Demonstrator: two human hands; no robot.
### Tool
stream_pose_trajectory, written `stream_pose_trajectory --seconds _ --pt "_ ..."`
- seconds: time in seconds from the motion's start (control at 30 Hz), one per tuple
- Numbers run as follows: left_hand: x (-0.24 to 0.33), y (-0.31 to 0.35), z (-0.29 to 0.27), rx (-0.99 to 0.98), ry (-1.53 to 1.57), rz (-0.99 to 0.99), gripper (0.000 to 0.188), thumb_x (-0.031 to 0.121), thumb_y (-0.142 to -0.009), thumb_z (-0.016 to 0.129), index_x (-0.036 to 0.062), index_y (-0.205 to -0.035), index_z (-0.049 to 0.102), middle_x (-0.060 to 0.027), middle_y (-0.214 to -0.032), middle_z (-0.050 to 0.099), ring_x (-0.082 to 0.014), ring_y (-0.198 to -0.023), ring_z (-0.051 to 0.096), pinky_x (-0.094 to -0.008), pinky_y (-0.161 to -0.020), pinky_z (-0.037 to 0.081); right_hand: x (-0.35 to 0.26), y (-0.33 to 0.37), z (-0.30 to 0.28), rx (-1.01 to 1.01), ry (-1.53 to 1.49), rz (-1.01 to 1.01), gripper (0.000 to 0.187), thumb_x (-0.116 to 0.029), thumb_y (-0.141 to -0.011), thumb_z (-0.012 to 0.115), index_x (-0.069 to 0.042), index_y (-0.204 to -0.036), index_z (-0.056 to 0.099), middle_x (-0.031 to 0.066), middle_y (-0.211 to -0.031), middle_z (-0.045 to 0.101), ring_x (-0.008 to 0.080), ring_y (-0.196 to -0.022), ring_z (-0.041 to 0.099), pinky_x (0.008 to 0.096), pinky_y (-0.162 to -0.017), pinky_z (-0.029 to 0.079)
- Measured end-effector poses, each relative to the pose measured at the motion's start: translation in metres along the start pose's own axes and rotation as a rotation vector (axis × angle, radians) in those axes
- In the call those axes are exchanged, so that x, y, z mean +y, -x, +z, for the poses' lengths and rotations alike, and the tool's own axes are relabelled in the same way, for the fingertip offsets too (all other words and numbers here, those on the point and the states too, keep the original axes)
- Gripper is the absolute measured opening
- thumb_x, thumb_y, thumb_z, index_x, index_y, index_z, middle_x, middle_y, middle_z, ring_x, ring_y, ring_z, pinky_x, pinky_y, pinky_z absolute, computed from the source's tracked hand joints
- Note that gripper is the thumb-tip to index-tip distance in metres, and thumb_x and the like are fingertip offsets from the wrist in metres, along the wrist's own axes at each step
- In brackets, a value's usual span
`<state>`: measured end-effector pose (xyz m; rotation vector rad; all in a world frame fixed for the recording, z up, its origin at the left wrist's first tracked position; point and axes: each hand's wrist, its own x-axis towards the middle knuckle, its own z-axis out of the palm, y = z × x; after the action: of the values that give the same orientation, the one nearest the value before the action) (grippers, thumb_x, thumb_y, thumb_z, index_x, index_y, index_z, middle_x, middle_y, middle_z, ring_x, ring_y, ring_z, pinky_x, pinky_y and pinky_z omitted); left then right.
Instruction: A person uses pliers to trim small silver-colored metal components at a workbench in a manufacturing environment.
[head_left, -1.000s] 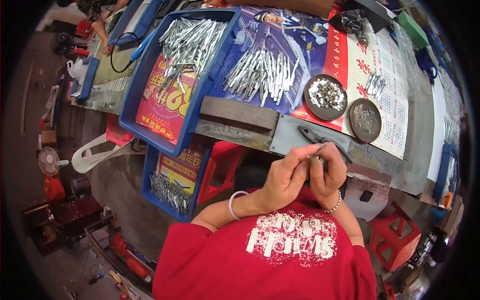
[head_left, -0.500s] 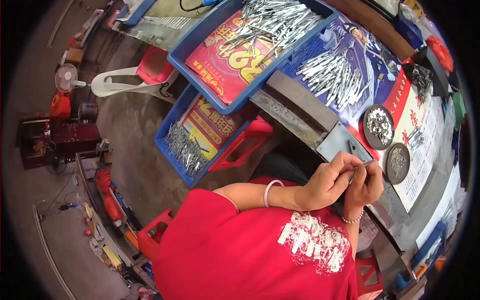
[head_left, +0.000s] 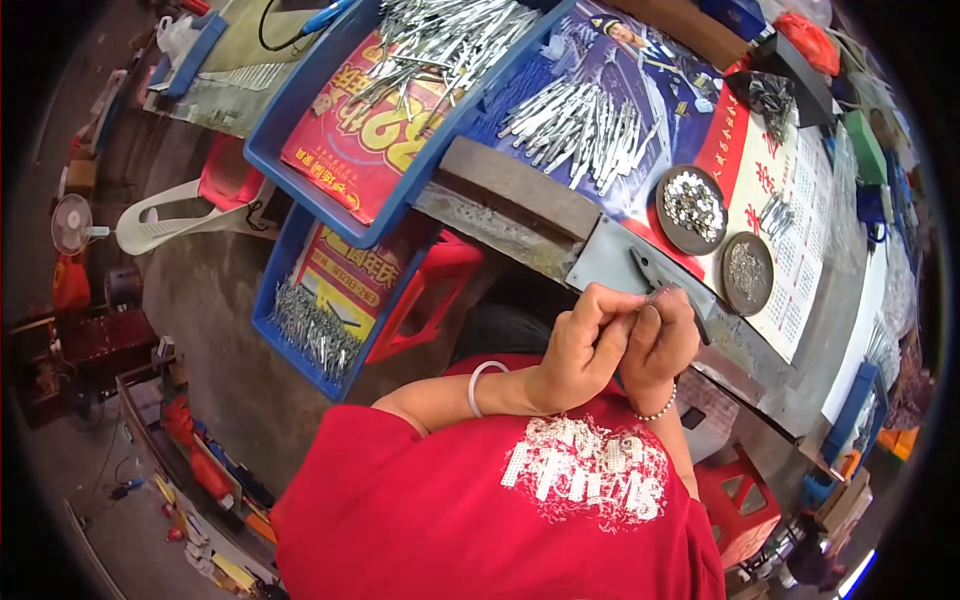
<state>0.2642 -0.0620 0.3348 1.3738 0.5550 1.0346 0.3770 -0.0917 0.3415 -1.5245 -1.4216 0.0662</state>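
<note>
My left hand [head_left: 585, 350], with a white bangle on the wrist, and my right hand [head_left: 658, 350], with a beaded bracelet, meet fingertip to fingertip in front of the red shirt. Both are closed in a pinch around something small and dark, mostly hidden by the fingers. Just beyond them, a grey metal plate [head_left: 602, 262] at the bench edge carries a dark slim tool [head_left: 640, 264]. A round dish of shiny, flat metal pieces [head_left: 692, 210] stands behind the plate. Beside it is a second dish of finer grey bits [head_left: 748, 274].
Many slim metal strips [head_left: 582, 128] lie on the printed bench cover. To the left, a blue tray [head_left: 375, 238] holds more strips, above a lower blue tray [head_left: 262, 315] of small parts. Red stools [head_left: 425, 300] and a white chair [head_left: 165, 222] stand nearby.
The whole scene has shifted left in the picture as the view turned. Both hands remain pinched together, and more of the dark tool on the plate shows beyond them.
</note>
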Motion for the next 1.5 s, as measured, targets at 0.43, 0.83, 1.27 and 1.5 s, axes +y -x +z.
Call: stream_pose_trajectory --seconds 0.43,0.83,1.27,1.5 --pt "-0.003 0.009 -0.004 0.011 -0.102 0.05 0.017 -0.001 -0.094 0.041 -0.0019 -0.111 0.042 -0.0079 -0.096 0.058 -0.0067 -0.081 0.055 -0.0196 -0.069 0.047 -0.008 0.002 0.003 -0.013 0.06 -0.057 0.01 -0.006 -0.083 0.056 -0.002 -0.079 0.048 0.0107 -0.07 0.048 0.0278 -0.06 0.047 0.0359 -0.055 0.04" --pt "-0.003 0.011 -0.003 0.117 0.019 0.008 0.02 0.0 -0.092 0.046 -0.0033 -0.112 0.046 -0.0109 -0.087 0.062 -0.0108 -0.077 0.06 -0.0232 -0.066 0.048 -0.007 0.009 0.011 0.043 -0.08 -0.051 0.013 0.0 -0.078 0.061 -0.002 -0.088 0.052 0.0092 -0.075 0.051 0.0231 -0.064 0.048 0.0304 -0.06 0.04" --pt "-0.01 0.027 -0.018 0.035 0.154 -0.198 0.022 -0.001 -0.091 0.045 -0.0024 -0.114 0.045 -0.0074 -0.091 0.061 -0.0091 -0.088 0.058 -0.0221 -0.077 0.047 -0.01 0.018 -0.001 -0.411 0.36 0.259 0.009 0.001 -0.082 0.045 0.001 -0.082 0.053 0.0093 -0.072 0.053 0.0165 -0.063 0.053 0.0273 -0.056 0.042" --pt "0.005 0.064 -0.155 0.461 -0.231 -0.241 0.012 0.011 -0.092 0.049 0.0062 -0.104 0.051 0.001 -0.074 0.052 -0.0034 -0.061 0.044 -0.0184 -0.054 0.037 0.036 0.024 -0.04 -0.365 0.259 0.165 0.019 -0.008 -0.09 0.051 0.005 -0.104 0.051 0.0166 -0.101 0.053 0.0316 -0.096 0.052 0.036 -0.086 0.04"
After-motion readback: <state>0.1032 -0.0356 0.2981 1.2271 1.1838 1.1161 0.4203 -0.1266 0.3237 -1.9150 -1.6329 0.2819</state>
